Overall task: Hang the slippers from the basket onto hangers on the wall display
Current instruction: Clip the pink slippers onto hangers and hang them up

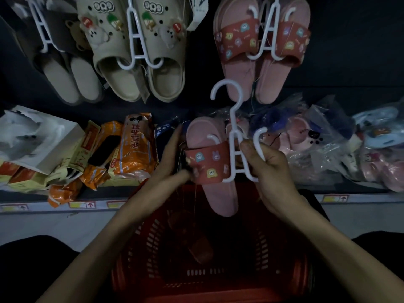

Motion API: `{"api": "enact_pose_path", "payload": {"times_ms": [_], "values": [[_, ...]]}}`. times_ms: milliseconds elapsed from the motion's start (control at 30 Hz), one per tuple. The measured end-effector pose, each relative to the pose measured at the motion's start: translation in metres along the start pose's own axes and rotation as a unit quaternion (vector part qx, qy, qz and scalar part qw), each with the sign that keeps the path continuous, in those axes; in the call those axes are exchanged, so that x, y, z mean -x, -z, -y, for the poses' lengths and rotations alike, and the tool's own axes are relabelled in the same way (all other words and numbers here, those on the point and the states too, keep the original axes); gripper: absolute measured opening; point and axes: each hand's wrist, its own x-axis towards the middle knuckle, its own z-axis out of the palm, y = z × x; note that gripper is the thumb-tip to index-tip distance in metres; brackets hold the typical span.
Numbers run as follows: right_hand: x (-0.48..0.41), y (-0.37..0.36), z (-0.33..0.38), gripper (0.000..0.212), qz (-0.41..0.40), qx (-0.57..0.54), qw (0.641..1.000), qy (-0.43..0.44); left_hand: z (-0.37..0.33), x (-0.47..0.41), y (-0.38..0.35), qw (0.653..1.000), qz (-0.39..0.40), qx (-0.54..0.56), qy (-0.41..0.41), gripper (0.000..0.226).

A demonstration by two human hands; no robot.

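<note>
The pink slipper (209, 162) with the red printed strap was held above the basket, its strap threaded over the left prong of a white hanger (237, 136). The hanger's right prong stood bare. The left hand (175, 162) had its grip closed on the slipper at the strap, thumb in front and fingers behind. The right hand (269, 167) had its grip clenched round the hanger's lower frame on the bare side. The hanger's top hook pointed up toward the wall and was not caught on anything.

Directly below stood the red basket (153, 241). A second slipper (196, 243) lay inside it, dim in the poor light; its colour could not be confirmed, though it was probably the mate.

On the wall above, a matching pair (260, 44) was hung on a white hanger. To its left hung a beige pair of clogs (135, 51) with charms, and a brown pair (63, 62), each on its own hanger.

Assessment: three pairs were on display; the pair in hand was half mounted. Remaining work appeared to be fitting the second slipper to the bare prong and hooking the hanger on the wall. No other slipper could be made out in the dark basket.

Between wall and basket, a shelf (87, 204) carried orange packets (135, 145) and bagged slippers (317, 145).
</note>
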Motion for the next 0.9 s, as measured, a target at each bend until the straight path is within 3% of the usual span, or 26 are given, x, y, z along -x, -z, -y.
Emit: {"api": "enact_pose_path", "payload": {"times_ms": [100,200,300,500,600,700,900], "values": [[0.003,-0.004,-0.001,0.024,0.019,0.019,1.0,0.009,-0.021,-0.005,0.001,0.996,-0.084,0.001,-0.018,0.084],[0.006,-0.007,-0.004,0.035,0.047,0.034,0.998,0.02,-0.037,-0.014,0.002,0.97,-0.136,-0.162,-0.116,0.055],[0.008,-0.013,-0.003,0.026,0.077,0.037,0.996,0.021,-0.042,-0.023,0.004,0.949,-0.131,-0.23,-0.168,0.041],[0.01,-0.02,0.001,0.027,0.093,0.054,0.994,0.03,-0.049,-0.029,0.007,0.991,-0.062,-0.041,-0.108,0.013],[0.005,-0.022,0.003,0.025,0.078,0.081,0.993,0.049,-0.054,-0.025,0.005,0.991,-0.092,-0.017,-0.096,0.01],[-0.001,-0.023,0.007,0.023,0.045,0.1,0.993,0.047,-0.057,-0.023,0.012,0.986,-0.144,0.031,-0.074,0.02],[0.004,-0.014,0.003,0.054,0.041,0.047,0.997,-0.04,-0.067,-0.03,0.043,0.962,-0.211,0.165,-0.049,0.015]]}}
